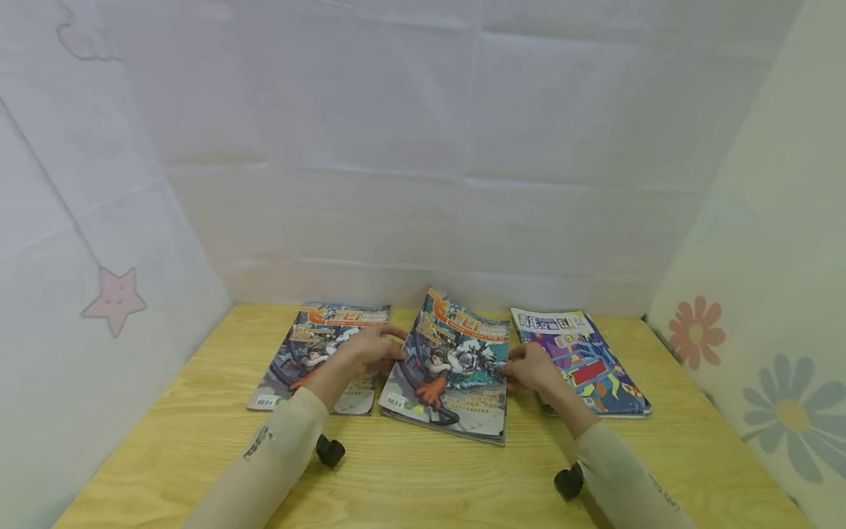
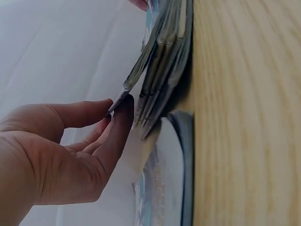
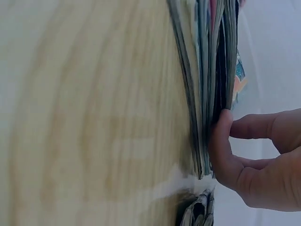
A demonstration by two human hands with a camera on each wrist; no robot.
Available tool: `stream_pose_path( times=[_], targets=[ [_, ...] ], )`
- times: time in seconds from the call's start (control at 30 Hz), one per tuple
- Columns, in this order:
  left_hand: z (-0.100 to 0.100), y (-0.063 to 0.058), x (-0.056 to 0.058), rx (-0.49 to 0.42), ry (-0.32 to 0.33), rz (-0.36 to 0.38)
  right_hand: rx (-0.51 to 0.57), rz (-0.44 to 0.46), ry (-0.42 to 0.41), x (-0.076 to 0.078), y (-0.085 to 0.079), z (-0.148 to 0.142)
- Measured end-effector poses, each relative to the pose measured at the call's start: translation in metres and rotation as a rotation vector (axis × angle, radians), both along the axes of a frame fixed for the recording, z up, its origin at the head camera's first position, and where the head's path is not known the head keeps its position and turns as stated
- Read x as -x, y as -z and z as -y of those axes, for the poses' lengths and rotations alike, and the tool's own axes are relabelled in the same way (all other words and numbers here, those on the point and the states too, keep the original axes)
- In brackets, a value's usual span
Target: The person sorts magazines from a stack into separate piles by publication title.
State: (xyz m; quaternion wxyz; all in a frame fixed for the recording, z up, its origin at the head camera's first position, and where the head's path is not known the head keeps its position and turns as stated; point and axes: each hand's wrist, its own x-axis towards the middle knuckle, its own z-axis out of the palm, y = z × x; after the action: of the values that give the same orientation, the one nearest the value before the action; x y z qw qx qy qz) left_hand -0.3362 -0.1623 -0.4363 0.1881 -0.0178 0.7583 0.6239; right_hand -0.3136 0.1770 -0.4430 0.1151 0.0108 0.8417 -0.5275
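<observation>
In the head view, a stack of several magazines (image 1: 456,382) lies in the middle of the table, its top magazine (image 1: 432,360) showing a cartoon cover. My left hand (image 1: 366,347) pinches that top magazine by its left side. Seen from the left wrist, thumb and fingertips of the left hand (image 2: 75,150) grip its spine (image 2: 134,77), lifted away from the spines underneath. At the opposite side my right hand (image 1: 532,369) holds the same magazine, a finger tucked under its edge. The right wrist view shows the right hand (image 3: 254,165) at the page edges (image 3: 228,61).
A matching magazine (image 1: 284,375) lies to the left, partly behind the left forearm. On the right is a purple-covered pile of magazines (image 1: 584,360). The wooden table (image 1: 429,485) meets a pale cloth wall (image 1: 423,220) behind; patterned cloths hang at both sides.
</observation>
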Motion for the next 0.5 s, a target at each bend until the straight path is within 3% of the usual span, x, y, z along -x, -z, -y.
stream_pose_path(
  times=[0.2, 0.5],
  targets=[
    [0.006, -0.011, -0.002, 0.012, 0.032, -0.047, 0.127, 0.017, 0.016, 0.001, -0.007, 0.004],
    [0.037, -0.020, -0.006, -0.002, 0.004, -0.098, 0.230, -0.012, 0.033, 0.004, -0.025, 0.027]
  ],
)
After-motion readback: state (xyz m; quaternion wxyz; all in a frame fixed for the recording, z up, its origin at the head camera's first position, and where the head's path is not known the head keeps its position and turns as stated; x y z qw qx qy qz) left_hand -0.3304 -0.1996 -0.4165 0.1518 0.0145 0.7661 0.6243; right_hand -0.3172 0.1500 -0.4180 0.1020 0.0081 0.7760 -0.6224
